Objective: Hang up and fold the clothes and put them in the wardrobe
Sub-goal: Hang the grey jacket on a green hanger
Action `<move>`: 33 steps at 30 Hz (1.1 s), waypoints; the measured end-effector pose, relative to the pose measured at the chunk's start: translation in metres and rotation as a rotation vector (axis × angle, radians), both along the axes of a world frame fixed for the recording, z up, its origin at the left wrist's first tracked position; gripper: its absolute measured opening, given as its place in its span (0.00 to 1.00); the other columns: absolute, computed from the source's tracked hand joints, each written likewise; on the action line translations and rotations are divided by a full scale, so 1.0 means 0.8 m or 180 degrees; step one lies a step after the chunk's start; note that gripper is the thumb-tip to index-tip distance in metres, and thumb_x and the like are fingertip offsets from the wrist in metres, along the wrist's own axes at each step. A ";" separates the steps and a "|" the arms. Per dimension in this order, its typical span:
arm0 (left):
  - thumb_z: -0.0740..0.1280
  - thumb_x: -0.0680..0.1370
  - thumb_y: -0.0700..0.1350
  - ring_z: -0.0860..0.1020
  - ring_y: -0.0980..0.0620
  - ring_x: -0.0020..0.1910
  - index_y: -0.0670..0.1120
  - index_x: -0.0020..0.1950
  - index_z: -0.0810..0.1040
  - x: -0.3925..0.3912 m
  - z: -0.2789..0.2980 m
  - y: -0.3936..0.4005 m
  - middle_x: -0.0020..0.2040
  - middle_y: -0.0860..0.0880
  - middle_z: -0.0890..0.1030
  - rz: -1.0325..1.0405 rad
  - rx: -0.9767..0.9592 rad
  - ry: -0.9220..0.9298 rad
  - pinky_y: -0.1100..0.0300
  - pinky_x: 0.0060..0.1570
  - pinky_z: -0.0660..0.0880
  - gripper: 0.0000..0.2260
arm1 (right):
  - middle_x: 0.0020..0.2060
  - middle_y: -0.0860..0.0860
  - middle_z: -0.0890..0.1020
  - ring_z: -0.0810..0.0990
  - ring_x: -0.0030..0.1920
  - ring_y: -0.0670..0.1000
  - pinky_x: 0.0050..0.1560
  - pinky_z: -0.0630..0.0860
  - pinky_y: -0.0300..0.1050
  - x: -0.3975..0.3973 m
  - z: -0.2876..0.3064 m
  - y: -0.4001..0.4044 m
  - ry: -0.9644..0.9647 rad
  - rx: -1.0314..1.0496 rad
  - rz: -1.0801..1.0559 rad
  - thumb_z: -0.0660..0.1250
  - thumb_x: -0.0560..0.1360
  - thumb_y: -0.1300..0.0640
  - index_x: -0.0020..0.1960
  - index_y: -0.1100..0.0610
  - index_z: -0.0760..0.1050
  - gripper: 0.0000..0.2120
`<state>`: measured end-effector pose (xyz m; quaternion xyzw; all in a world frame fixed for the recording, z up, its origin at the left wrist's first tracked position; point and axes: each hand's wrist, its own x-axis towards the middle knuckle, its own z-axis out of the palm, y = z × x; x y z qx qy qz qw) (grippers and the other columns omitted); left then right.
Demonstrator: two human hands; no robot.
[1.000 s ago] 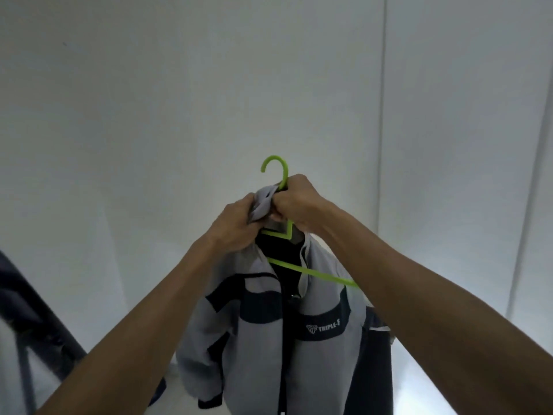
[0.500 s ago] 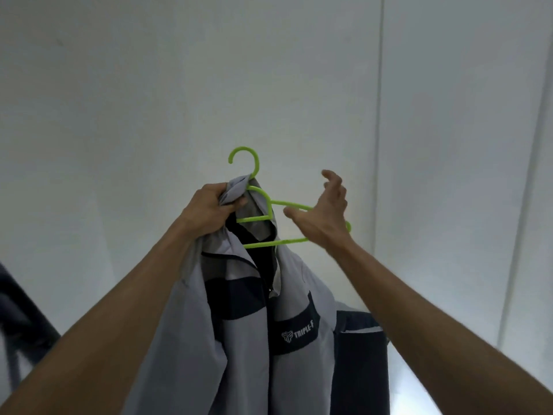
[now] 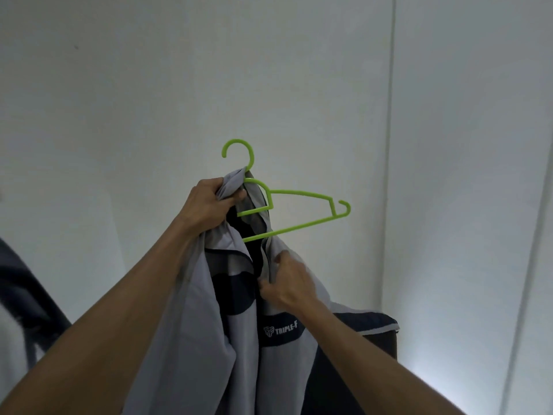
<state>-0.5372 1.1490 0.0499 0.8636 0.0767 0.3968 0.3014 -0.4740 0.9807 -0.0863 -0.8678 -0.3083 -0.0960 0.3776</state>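
The left hand point(image 3: 209, 205) grips the grey jacket's point(image 3: 209, 339) bunched collar beside the green hanger point(image 3: 299, 193), while below it the right hand point(image 3: 287, 286) pinches the jacket's front edge.

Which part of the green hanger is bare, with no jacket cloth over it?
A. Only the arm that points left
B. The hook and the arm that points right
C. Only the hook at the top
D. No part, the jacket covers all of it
B: the hanger shows its top hook and its whole right arm free against the wall, while the jacket hangs bunched at the neck, where the left hand grips it.
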 end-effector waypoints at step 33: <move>0.73 0.74 0.48 0.82 0.52 0.48 0.44 0.56 0.85 -0.090 -0.053 0.073 0.53 0.43 0.86 -0.0894 -0.0450 0.0632 0.46 0.54 0.79 0.13 | 0.35 0.55 0.81 0.78 0.37 0.52 0.42 0.73 0.48 0.091 0.102 -0.104 0.0850 0.1301 0.1112 0.69 0.79 0.49 0.40 0.58 0.78 0.14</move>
